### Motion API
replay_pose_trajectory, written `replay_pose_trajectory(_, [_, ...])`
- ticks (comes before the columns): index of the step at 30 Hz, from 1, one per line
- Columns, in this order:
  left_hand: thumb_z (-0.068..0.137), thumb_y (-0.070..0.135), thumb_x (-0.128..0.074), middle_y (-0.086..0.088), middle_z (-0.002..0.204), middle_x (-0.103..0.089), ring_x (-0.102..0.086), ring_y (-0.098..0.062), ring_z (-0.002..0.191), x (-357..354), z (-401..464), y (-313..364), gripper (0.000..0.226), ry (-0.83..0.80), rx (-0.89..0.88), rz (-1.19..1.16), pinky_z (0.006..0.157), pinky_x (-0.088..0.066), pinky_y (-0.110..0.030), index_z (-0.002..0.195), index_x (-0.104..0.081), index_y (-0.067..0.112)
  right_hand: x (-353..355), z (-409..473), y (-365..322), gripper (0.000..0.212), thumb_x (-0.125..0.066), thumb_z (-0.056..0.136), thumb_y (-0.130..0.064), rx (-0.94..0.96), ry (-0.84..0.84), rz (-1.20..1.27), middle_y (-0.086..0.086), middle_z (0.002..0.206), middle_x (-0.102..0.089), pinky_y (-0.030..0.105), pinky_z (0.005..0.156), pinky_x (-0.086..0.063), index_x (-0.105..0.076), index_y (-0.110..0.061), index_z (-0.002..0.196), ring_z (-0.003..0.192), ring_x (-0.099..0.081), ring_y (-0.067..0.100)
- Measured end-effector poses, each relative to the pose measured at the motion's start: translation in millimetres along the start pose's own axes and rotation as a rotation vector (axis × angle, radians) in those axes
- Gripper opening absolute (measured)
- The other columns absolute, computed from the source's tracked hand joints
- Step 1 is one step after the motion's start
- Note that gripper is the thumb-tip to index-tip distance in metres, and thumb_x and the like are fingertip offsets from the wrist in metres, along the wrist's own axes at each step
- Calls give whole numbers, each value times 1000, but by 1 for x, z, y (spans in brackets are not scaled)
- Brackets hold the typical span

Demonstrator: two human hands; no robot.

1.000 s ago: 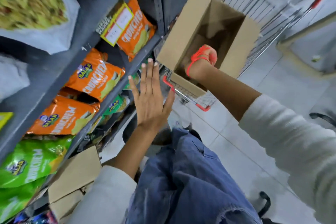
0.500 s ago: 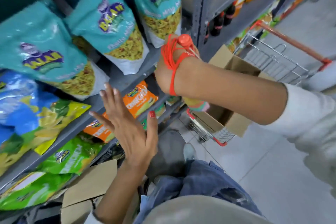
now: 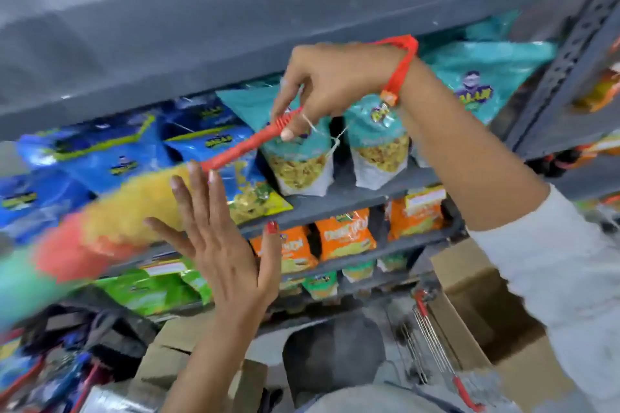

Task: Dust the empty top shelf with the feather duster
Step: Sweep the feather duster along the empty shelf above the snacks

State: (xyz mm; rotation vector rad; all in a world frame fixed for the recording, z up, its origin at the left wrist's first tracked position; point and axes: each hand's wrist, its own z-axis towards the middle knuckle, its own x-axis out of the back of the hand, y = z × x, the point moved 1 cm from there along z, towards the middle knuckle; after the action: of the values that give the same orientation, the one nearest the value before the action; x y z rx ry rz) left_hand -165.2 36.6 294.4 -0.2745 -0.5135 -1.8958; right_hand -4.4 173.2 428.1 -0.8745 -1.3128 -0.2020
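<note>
My right hand is closed around the red ribbed handle of the feather duster, its red loop around my wrist. The duster's fluffy head, yellow then red then green, is blurred and points down to the left, in front of the snack shelves. My left hand is open with fingers spread, just in front of the duster head near the handle's end. The grey top shelf runs across the upper part of the view, above the duster; its upper surface is hidden from here.
Shelves below hold blue, teal, orange and green snack bags. A wire shopping trolley with an open cardboard box stands at lower right. More cardboard boxes lie on the floor at lower left. A grey upright post is on the right.
My right hand came out of the trolley box with the duster and rose to shelf height. The duster head swung out to the left. The view tilted upward to the top shelf.
</note>
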Motion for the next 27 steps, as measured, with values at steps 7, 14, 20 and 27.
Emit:
replay_pose_trajectory(7, [98, 41, -29, -1, 158, -12, -4, -21, 145, -6, 63, -61, 58, 57, -66, 54, 116, 3, -49, 147, -17, 12, 53, 54, -33, 25, -74, 79, -33, 116, 285, 242, -11, 39, -49, 16, 37, -33, -70, -32, 104, 34, -37, 3])
replay_pose_trajectory(14, [95, 37, -37, -11, 153, -22, -11, -25, 144, -43, 101, -82, 60, -34, -100, 171, 114, 2, -55, 146, -22, 8, 66, 104, -32, 9, -69, 84, -34, 56, 194, 233, 7, 59, -56, 20, 42, -35, -76, -29, 82, 39, -41, 16])
replay_pose_trajectory(20, [96, 40, -34, -11, 154, -25, -14, -25, 144, -66, 116, -90, 59, -101, -89, 247, 113, 3, -56, 146, -29, 8, 65, 125, -10, 11, -72, 79, -39, -20, 180, 243, -1, 55, -60, 15, 41, -38, -76, -29, 82, 33, -43, 3])
replay_pose_trajectory(27, [96, 38, -34, -13, 151, -33, -15, -31, 141, -86, 116, -98, 57, -27, -92, 280, 112, 4, -55, 146, -27, 11, 70, 146, 11, 48, -71, 80, -41, -132, 279, 149, -2, 56, -58, 10, 46, -40, -72, 4, 96, 38, -46, -1])
